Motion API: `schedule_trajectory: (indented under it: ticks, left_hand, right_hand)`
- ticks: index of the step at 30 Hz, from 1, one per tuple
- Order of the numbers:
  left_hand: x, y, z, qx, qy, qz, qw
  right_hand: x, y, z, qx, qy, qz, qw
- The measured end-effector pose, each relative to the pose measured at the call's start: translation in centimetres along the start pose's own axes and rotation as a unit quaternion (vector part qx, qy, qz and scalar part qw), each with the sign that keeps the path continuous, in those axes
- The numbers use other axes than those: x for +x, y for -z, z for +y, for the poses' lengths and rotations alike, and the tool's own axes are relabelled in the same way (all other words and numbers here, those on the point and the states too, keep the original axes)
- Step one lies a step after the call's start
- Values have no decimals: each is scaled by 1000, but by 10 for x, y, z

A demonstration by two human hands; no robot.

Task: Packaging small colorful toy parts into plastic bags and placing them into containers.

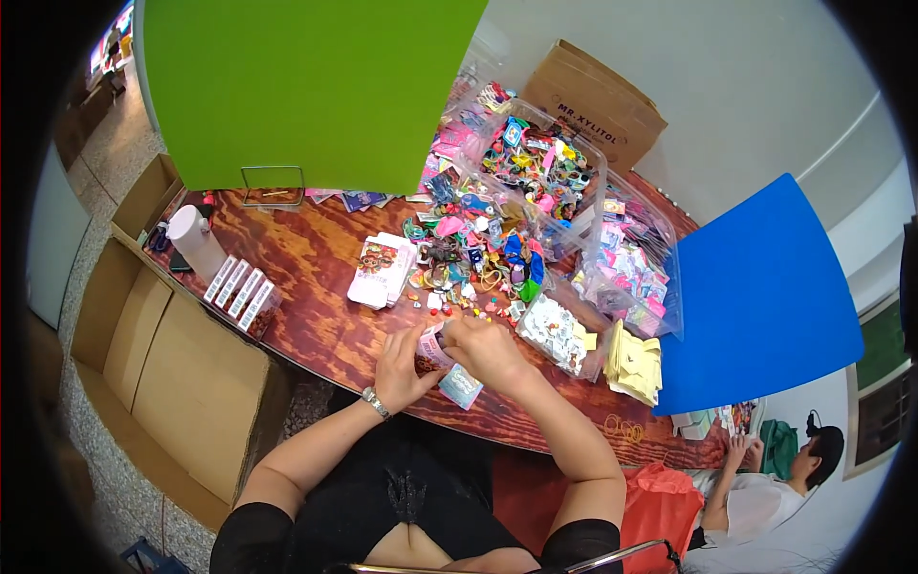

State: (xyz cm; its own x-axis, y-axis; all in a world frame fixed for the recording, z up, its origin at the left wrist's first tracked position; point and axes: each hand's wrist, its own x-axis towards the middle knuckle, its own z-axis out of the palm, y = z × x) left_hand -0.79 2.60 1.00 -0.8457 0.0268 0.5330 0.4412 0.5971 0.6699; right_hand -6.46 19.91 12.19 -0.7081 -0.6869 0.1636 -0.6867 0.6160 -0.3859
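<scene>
Steadying a small pink box (432, 350) near the front edge of the table (330, 320), the left hand (404, 364) has its fingers along the far left of it and its thumb on the near side, gripping it between them. The right hand (488, 352) bends over the top of the box, its fingers curled together at the upper end; whether they pinch anything there cannot be told. A pale blue card (461, 387) lies just beside the box, below the right hand. A watch (376, 402) circles the left wrist.

Beyond the hands, a stack of flat printed cartons (381, 273) lies next to a loose heap of colourful trinkets (478, 234). Behind and to the right of the heap stand two clear bins, one (603, 196) full of trinkets, the other (680, 292) of small packets. Nearer the right hand are a pile of white pieces (553, 335) and a bundle of yellow packets (635, 365), with rubber bands (625, 429) closer to the table's edge. On the left, a row of upright boxes (246, 298) stands by a pale cup (196, 241). At far right, a co-worker (765, 507) sits with both hands raised near other goods.
</scene>
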Motion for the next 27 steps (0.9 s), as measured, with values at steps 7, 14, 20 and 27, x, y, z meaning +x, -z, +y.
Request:
schedule_trajectory:
  ticks: [7, 14, 20, 27]
  left_hand:
    - [1, 8, 4, -60, 17, -1, 998]
    - [-3, 6, 0, -122, -25, 53, 991]
    - [-4, 13, 1, -121, -98, 18, 988]
    - [-7, 18, 2, -105, -76, -7, 992]
  right_hand:
    - [-10, 6, -11, 102, 69, 109, 986]
    - [-45, -19, -16, 17, 78, 270, 960]
    - [-58, -60, -16, 50, 41, 237, 969]
    - [-55, -39, -33, 234, -122, 269, 926]
